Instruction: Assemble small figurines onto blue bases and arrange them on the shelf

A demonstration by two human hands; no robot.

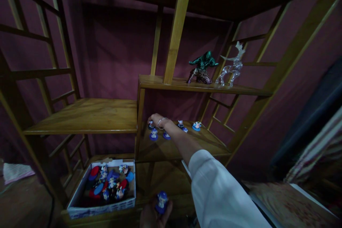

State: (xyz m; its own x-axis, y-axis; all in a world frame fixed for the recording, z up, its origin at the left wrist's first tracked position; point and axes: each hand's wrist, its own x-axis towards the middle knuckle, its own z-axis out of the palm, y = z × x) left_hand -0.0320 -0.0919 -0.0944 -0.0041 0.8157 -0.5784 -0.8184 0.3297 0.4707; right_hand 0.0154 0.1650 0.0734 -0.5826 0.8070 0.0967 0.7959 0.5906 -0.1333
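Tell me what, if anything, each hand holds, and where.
Left hand holds a blue figurine around its lower sides; right hand is at another figurine, but its grip cannot be told.

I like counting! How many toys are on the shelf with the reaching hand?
6 in view: one toy at the right hand, two nearer the front, two just past the arm, one farther right. The arm may hide others.

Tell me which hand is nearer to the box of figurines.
Left. The left hand, holding a purple figurine, is just right of the box; the right hand is farther away, up at a small figurine on the shelf.
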